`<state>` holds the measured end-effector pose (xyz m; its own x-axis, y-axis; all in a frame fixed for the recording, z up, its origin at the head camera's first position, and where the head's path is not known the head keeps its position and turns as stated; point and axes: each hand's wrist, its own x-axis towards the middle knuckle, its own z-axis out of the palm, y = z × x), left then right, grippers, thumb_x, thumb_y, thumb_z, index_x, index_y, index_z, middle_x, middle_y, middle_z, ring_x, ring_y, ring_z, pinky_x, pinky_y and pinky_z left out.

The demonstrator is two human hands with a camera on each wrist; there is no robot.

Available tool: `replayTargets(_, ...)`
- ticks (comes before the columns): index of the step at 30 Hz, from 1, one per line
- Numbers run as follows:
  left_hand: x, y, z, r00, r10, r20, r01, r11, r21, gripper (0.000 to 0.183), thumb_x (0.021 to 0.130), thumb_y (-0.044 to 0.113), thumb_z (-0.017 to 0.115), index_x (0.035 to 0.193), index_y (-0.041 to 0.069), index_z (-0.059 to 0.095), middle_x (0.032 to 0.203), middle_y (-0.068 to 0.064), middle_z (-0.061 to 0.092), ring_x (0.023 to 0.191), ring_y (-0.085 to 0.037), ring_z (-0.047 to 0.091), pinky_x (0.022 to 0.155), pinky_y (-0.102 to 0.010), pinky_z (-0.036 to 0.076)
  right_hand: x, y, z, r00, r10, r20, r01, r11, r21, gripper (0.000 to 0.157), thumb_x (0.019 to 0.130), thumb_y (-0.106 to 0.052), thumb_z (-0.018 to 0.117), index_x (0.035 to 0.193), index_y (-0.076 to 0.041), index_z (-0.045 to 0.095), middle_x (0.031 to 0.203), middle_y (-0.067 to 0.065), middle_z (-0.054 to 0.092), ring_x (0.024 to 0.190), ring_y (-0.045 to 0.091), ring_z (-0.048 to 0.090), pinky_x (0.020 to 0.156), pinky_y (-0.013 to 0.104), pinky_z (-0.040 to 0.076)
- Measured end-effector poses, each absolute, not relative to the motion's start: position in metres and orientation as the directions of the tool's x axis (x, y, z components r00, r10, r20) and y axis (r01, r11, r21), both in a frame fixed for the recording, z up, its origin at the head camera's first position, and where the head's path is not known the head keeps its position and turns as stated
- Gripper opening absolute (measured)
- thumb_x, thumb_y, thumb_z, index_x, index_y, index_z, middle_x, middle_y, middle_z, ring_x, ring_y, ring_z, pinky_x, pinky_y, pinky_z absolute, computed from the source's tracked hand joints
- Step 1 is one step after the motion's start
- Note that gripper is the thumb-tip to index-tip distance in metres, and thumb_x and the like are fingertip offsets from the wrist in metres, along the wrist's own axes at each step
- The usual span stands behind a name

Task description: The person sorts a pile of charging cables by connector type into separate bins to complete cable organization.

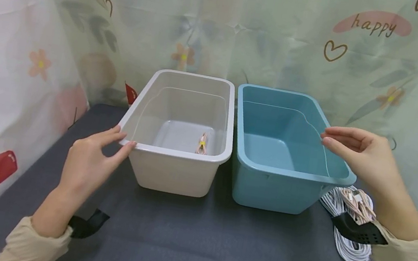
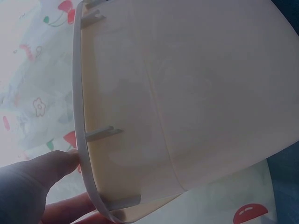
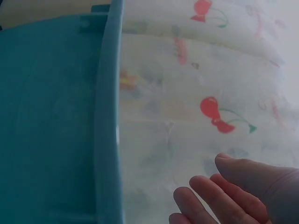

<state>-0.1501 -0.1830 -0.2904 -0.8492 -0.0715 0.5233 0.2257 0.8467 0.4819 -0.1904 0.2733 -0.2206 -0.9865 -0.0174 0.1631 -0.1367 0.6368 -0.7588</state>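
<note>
My left hand (image 1: 91,157) touches the front left corner of a beige plastic bin (image 1: 175,171), thumb and fingers extended against the rim. In the left wrist view that bin's outer wall (image 2: 210,93) fills most of the picture. A small pinkish cable bundle (image 1: 202,144) with a yellow tie lies inside it. To the right stands a teal bin (image 1: 271,190), with nothing seen inside. Over its right rim hovers my right hand (image 1: 365,155), fingers loosely extended and holding nothing. The right wrist view shows the fingers (image 3: 205,191) apart from the teal rim (image 3: 110,112).
Coiled white and pinkish cables (image 1: 353,244) lie on the dark tabletop (image 1: 195,242) to the right of the teal bin, partly behind my right wrist. A printed curtain (image 1: 226,23) hangs behind the bins and along the left side. Black straps (image 1: 89,223) circle both wrists.
</note>
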Motion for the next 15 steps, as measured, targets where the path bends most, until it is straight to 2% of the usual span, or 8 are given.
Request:
replayTargets(9, -0.150, -0.183, -0.291, -0.845, -0.070, 0.531, 0.236, 0.842, 0.486, 0.038, 0.085, 0.028, 0.067, 0.113, 0.003, 0.067, 0.124, -0.017, 0.060, 0.110, -0.041, 0.059, 0.076, -0.052, 0.051, -0.175, 0.312, -0.246, -0.952, 0.101, 0.288, -0.189, 0.546, -0.816, 0.029, 0.086, -0.019, 0.067, 0.114, -0.018, 0.066, 0.087, -0.032, 0.067, 0.088, -0.015, 0.060, 0.073, 0.002, 0.042)
replayTargets(15, -0.150, -0.183, -0.291, -0.834, -0.068, 0.548, 0.245, 0.844, 0.478, 0.037, 0.085, 0.028, 0.068, 0.112, 0.003, 0.068, 0.123, -0.018, 0.061, 0.109, -0.042, 0.059, 0.070, -0.049, 0.051, -0.168, 0.340, -0.266, -0.946, 0.184, 0.267, -0.133, 0.530, -0.837, 0.022, 0.086, -0.019, 0.067, 0.106, -0.026, 0.067, 0.081, -0.035, 0.065, 0.082, -0.019, 0.058, 0.069, 0.000, 0.039)
